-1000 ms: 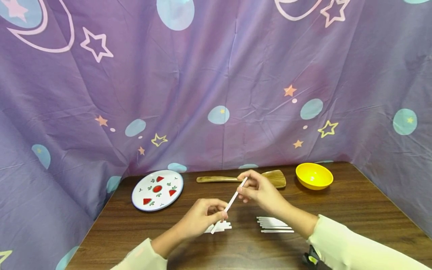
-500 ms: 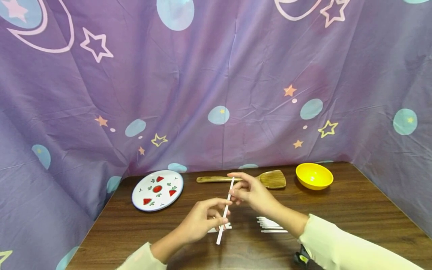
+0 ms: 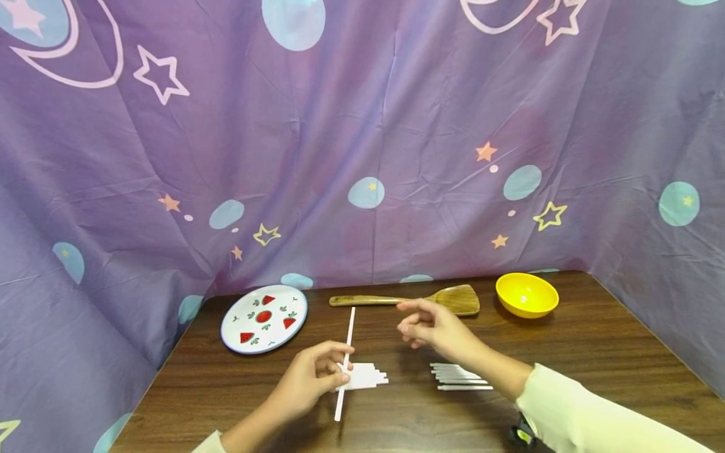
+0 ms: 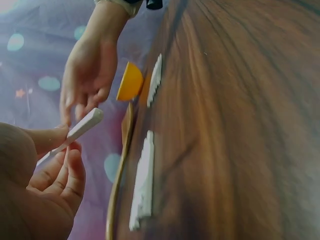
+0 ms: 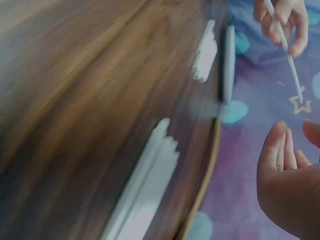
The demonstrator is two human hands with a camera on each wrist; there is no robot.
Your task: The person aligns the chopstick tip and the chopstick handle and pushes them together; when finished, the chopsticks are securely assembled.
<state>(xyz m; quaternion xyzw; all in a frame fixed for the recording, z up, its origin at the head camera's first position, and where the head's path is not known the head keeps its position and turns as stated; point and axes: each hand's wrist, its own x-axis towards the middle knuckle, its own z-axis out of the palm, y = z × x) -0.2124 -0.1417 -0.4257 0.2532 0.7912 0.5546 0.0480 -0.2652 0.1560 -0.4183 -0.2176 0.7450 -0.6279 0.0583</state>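
Observation:
My left hand [image 3: 306,381] pinches a thin white stick [image 3: 350,333] between thumb and fingers, above the table. The stick stands steeply, its lower end nearer me. Below and behind it lies a pile of similar white sticks [image 3: 367,375], side by side and partly covered by that hand. To the right, my right hand [image 3: 442,328] hovers with nothing in it, fingers relaxed and apart from the stick. A second group of white sticks [image 3: 457,375] lies below it, partly hidden by the forearm. The right wrist view shows this group [image 5: 142,192] close up.
A white plate with watermelon patterns [image 3: 272,340] sits at the back left of the brown wooden table [image 3: 544,358]. Along the back lies a wooden spatula [image 3: 460,300], close behind the right hand. A yellow bowl [image 3: 527,296] stands at the back right. A purple curtain [image 3: 340,138] hangs behind.
Both hands were on the stick. The right hand has let go and moved off to the right; the left hand has carried the stick left, uncovering more of the left pile.

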